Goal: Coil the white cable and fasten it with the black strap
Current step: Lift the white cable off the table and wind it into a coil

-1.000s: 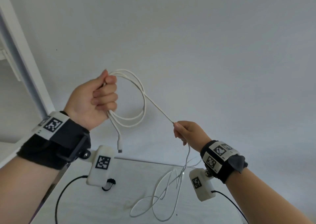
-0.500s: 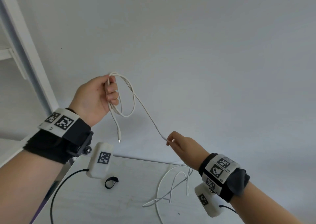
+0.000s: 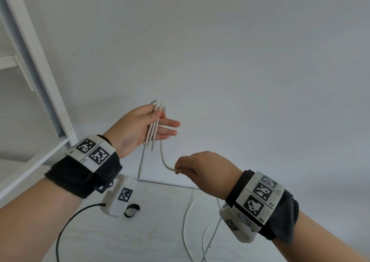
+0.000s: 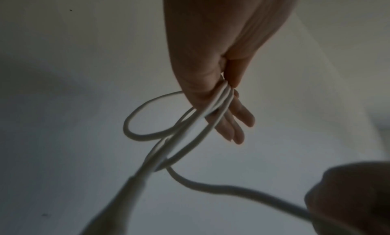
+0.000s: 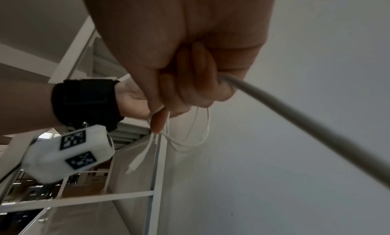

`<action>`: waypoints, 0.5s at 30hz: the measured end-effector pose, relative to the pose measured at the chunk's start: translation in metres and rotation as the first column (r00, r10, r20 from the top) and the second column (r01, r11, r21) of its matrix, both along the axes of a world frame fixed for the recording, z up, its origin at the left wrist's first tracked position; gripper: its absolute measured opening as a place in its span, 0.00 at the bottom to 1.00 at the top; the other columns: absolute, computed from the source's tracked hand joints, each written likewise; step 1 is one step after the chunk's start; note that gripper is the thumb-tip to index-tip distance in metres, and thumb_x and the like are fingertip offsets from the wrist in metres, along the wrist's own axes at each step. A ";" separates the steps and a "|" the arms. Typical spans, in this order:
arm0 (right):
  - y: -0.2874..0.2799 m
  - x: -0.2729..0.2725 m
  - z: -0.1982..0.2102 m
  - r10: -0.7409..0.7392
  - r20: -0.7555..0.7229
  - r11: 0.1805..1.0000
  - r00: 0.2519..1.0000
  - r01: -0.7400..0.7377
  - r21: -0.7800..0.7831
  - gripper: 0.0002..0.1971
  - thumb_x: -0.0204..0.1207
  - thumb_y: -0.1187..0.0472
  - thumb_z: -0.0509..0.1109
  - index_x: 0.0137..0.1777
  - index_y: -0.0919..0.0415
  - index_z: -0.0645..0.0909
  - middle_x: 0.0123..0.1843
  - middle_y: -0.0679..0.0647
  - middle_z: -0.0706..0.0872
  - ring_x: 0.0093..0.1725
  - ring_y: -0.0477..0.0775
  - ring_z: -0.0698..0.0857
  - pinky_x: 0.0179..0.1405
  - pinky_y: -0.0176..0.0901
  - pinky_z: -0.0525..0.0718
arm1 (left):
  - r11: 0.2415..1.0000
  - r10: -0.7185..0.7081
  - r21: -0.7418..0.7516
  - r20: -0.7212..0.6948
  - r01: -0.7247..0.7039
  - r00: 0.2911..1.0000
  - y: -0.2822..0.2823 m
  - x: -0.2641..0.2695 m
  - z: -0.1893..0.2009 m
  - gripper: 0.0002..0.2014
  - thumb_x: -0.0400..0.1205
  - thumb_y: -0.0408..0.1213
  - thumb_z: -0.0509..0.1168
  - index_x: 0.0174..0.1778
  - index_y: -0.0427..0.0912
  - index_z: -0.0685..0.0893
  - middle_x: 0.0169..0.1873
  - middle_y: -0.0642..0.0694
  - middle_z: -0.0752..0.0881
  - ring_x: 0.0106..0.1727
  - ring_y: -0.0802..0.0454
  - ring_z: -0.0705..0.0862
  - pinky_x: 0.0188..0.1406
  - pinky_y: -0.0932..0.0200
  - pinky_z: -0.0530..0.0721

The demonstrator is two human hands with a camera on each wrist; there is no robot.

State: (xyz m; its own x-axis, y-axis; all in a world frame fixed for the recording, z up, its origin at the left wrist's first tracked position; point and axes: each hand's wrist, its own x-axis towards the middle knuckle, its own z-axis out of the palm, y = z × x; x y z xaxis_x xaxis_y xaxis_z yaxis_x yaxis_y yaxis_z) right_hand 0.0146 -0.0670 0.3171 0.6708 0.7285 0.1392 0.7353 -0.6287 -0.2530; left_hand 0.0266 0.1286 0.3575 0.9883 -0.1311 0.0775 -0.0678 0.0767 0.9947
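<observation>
Plain grey wall (image 3: 240,61) fills most of the head view, with a pale worktop (image 3: 160,231) below it and a white shelf frame (image 3: 40,71) off to the left. Both hands are raised above the worktop. The left hand (image 3: 140,127) holds the gathered loops of the white cable (image 3: 153,129) between thumb and palm, its other fingers (image 3: 170,123) stretched out nearly straight; in the left wrist view the loops run side by side under the thumb and one loop bulges out to the side. One plug end (image 3: 140,167) hangs free beneath that hand. The right hand (image 3: 202,169) sits lower and to the right, just beside the left, fingers curled tight round the running part of the cable. Between the hands the cable makes a short sagging curve, while the rest trails down behind the right wrist onto the worktop in loose bends (image 3: 190,221).

The bundle's long axis stands roughly upright in the left hand, so the next loop probably has to be carried up and leftward by the right hand, which is nearer the slack. The black strap (image 3: 131,210) lies on the worktop below the left wrist, seemingly closed into a small ring, though it is partly hidden. Much cable is not yet coiled.
</observation>
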 end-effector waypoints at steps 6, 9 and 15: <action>0.009 -0.002 0.021 0.066 0.058 0.994 0.996 -0.071 0.085 0.11 0.82 0.56 0.58 0.54 0.52 0.82 0.52 0.50 0.90 0.51 0.57 0.86 0.49 0.54 0.83 | 0.987 -0.084 0.132 -0.055 0.090 0.995 -0.011 -0.007 -0.005 0.09 0.87 0.36 0.54 0.49 0.35 0.76 0.48 0.38 0.91 0.42 0.42 0.91 0.41 0.55 0.89; 0.010 0.002 0.032 0.062 0.072 0.983 0.995 -0.073 0.166 0.10 0.81 0.56 0.59 0.54 0.49 0.82 0.51 0.48 0.90 0.48 0.54 0.86 0.47 0.51 0.83 | 0.981 -0.094 0.164 -0.089 0.108 0.992 -0.016 -0.010 -0.008 0.09 0.85 0.36 0.56 0.47 0.34 0.78 0.39 0.37 0.87 0.31 0.50 0.88 0.32 0.59 0.87; 0.007 0.011 0.047 -0.044 0.092 0.974 0.995 0.022 0.226 0.08 0.79 0.55 0.60 0.52 0.58 0.75 0.28 0.44 0.76 0.29 0.48 0.76 0.34 0.47 0.77 | 0.966 -0.171 0.178 -0.114 0.189 0.979 -0.020 -0.020 -0.008 0.16 0.84 0.40 0.57 0.59 0.32 0.79 0.44 0.39 0.91 0.42 0.36 0.91 0.46 0.49 0.89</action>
